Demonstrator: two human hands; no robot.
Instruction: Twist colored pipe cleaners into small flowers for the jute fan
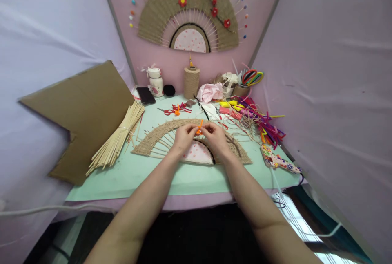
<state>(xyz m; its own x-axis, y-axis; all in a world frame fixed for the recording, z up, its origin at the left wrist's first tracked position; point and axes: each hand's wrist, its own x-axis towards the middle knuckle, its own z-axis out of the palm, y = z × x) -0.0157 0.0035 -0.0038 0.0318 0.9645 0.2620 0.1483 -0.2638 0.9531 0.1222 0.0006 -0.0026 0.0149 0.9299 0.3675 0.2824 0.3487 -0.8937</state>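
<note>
Both hands meet over a half-round fan woven from twine on thin sticks, which lies on the table. Between the fingertips is a small bent orange pipe cleaner. My left hand pinches it from one side, my right hand from the other. Below them shows the fan's pink-dotted white centre with its black edging. Beyond the fan lie red-handled scissors and another small orange piece. The fingers partly hide the pipe cleaner's shape.
A bundle of sticks and a cardboard sheet are at left. Behind stand a twine spool and a white bottle. Coloured pipe cleaners and a cloth-covered glue gun lie right. A finished fan hangs behind.
</note>
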